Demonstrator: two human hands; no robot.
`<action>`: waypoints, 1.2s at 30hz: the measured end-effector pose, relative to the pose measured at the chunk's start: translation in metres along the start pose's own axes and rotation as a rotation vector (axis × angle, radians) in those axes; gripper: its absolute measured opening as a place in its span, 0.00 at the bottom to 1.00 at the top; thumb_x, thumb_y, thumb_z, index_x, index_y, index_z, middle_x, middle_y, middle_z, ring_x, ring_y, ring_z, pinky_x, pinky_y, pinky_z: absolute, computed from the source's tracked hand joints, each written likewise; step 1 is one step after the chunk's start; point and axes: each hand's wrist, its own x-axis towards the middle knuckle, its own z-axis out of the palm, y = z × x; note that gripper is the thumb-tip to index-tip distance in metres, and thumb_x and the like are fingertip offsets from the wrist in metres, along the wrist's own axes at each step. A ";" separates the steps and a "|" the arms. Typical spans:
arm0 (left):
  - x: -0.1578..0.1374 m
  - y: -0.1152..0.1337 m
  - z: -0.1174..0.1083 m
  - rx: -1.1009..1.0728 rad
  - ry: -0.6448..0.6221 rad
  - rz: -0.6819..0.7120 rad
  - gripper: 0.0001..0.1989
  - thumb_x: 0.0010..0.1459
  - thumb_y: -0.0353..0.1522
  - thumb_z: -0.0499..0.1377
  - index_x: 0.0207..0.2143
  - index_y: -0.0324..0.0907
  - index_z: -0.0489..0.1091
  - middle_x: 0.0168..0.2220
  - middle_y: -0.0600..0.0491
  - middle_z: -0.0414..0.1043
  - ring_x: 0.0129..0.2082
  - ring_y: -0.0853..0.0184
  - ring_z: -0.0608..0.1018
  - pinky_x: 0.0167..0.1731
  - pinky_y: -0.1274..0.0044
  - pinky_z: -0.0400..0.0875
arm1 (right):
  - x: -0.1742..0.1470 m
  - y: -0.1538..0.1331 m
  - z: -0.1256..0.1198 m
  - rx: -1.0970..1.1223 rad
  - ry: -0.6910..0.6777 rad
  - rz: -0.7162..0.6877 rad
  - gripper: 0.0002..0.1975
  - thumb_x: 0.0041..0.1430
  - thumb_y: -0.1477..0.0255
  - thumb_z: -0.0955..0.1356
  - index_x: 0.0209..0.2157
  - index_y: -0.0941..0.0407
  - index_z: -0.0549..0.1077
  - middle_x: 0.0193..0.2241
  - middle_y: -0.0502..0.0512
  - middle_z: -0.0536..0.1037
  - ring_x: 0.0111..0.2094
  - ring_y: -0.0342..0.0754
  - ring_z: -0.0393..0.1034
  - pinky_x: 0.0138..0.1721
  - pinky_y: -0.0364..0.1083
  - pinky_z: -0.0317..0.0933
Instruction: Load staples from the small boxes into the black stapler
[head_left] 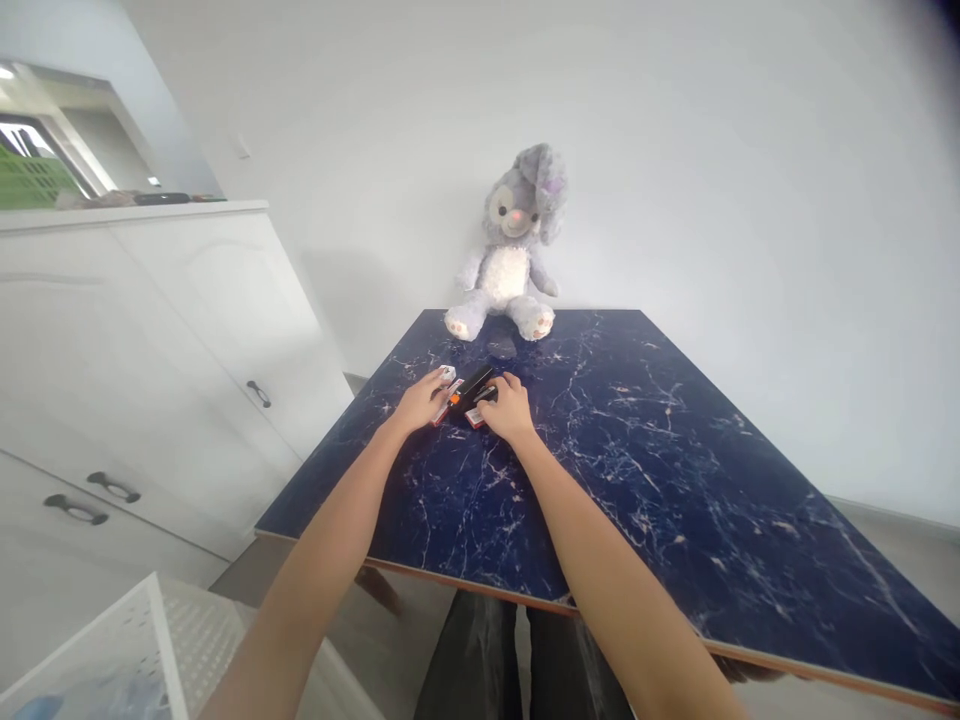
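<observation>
Both my arms reach out over a dark blue marbled table (675,470). My left hand (421,400) rests on the tabletop with its fingers on a small reddish and white piece (448,385). My right hand (508,408) lies beside it, fingers curled over a small black object (474,384) with an orange part. A red and white edge shows under the right hand's fingers. The two hands nearly touch around these small items. What the items are is too small to tell.
A grey and white plush rabbit (511,250) sits at the table's far edge against the white wall. A white cabinet (150,350) with dark handles stands on the left. A white perforated crate (127,650) is at the lower left, by my legs.
</observation>
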 end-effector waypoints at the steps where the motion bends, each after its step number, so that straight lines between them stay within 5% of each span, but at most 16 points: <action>1: -0.002 0.003 0.000 -0.048 0.020 -0.007 0.24 0.68 0.37 0.50 0.64 0.44 0.63 0.67 0.49 0.61 0.64 0.60 0.67 0.63 0.69 0.60 | 0.000 0.000 0.000 -0.019 -0.012 -0.022 0.18 0.53 0.72 0.68 0.46 0.58 0.73 0.53 0.62 0.72 0.56 0.56 0.65 0.60 0.52 0.53; 4: -0.006 0.016 0.001 -0.133 0.053 -0.019 0.28 0.69 0.37 0.48 0.69 0.43 0.52 0.64 0.47 0.65 0.60 0.61 0.71 0.61 0.69 0.63 | 0.001 0.000 0.001 -0.050 -0.052 -0.049 0.15 0.54 0.72 0.66 0.44 0.59 0.73 0.44 0.60 0.77 0.50 0.55 0.68 0.56 0.51 0.56; 9: -0.008 0.026 0.003 -0.064 0.163 0.065 0.19 0.66 0.29 0.51 0.56 0.41 0.71 0.58 0.48 0.72 0.57 0.62 0.73 0.60 0.71 0.65 | 0.001 0.001 0.001 -0.076 -0.041 -0.007 0.13 0.54 0.70 0.67 0.42 0.58 0.72 0.44 0.60 0.78 0.47 0.56 0.69 0.51 0.51 0.59; 15: -0.008 0.016 -0.001 -0.044 0.272 -0.087 0.17 0.63 0.26 0.51 0.45 0.43 0.79 0.50 0.50 0.78 0.51 0.63 0.78 0.57 0.71 0.69 | 0.002 0.002 0.002 -0.077 -0.046 -0.009 0.13 0.54 0.71 0.67 0.42 0.58 0.72 0.44 0.61 0.77 0.47 0.56 0.69 0.51 0.51 0.59; 20: -0.007 0.015 0.003 -0.051 0.255 -0.080 0.18 0.65 0.33 0.55 0.55 0.44 0.74 0.56 0.49 0.74 0.52 0.61 0.77 0.56 0.69 0.70 | 0.002 0.004 0.005 -0.049 -0.032 -0.066 0.07 0.54 0.72 0.66 0.36 0.56 0.74 0.44 0.59 0.76 0.49 0.54 0.67 0.54 0.51 0.56; 25: -0.006 0.013 0.004 -0.048 0.238 -0.095 0.15 0.62 0.29 0.57 0.50 0.43 0.77 0.55 0.49 0.75 0.56 0.60 0.75 0.61 0.70 0.64 | 0.001 0.003 0.005 -0.042 -0.040 -0.073 0.05 0.54 0.72 0.66 0.33 0.56 0.74 0.44 0.58 0.76 0.49 0.53 0.66 0.55 0.51 0.55; 31: -0.008 0.014 0.000 -0.064 0.164 -0.122 0.18 0.65 0.35 0.54 0.55 0.46 0.74 0.52 0.49 0.78 0.50 0.58 0.79 0.54 0.69 0.71 | 0.001 0.002 0.003 -0.047 -0.044 -0.064 0.05 0.54 0.72 0.66 0.33 0.55 0.74 0.41 0.55 0.78 0.46 0.52 0.69 0.53 0.49 0.57; 36: -0.006 0.018 0.009 -0.127 0.199 -0.113 0.26 0.65 0.31 0.52 0.66 0.40 0.59 0.63 0.42 0.65 0.60 0.59 0.72 0.60 0.68 0.64 | 0.003 0.002 0.001 -0.027 -0.056 -0.001 0.10 0.54 0.72 0.67 0.39 0.56 0.73 0.42 0.58 0.79 0.46 0.54 0.71 0.50 0.49 0.60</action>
